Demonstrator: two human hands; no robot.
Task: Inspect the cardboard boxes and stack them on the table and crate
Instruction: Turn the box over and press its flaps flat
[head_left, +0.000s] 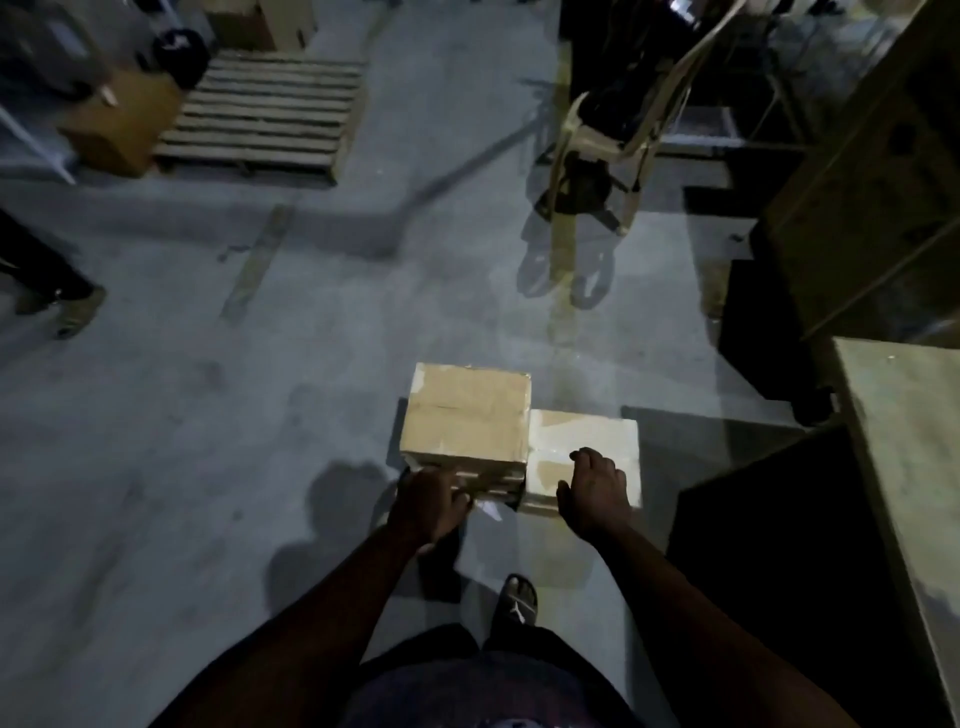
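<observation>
At the far left stands another person's sandalled foot (78, 312) on the concrete floor (208, 415); above it is 1 brown carton (122, 127), blurred, and beside that 1 slatted wooden pallet (270, 114). In the middle, 2 boxes sit on the floor, touching side by side: the taller cardboard box (467, 415) on the left and the lower cardboard box (582, 441) on the right; both carry pale tape patches, and any print on them is too blurred to read. The left hand (428, 504) grips the near left corner of the taller cardboard box, fingers curled against its near face; the right hand (592, 493) lies palm down over the top of the lower cardboard box, fingers spread and loosely bent, clasping nothing. Below them shows the person's own black slide sandal (517, 597) with 1 white mark on the strap, too small to read. Beyond the boxes stands 1 pale chair-like frame (597, 156), smeared by blur. At the right edge are 1 grey counter (909, 467) and, behind it, 1 large wooden crate (857, 182).
</observation>
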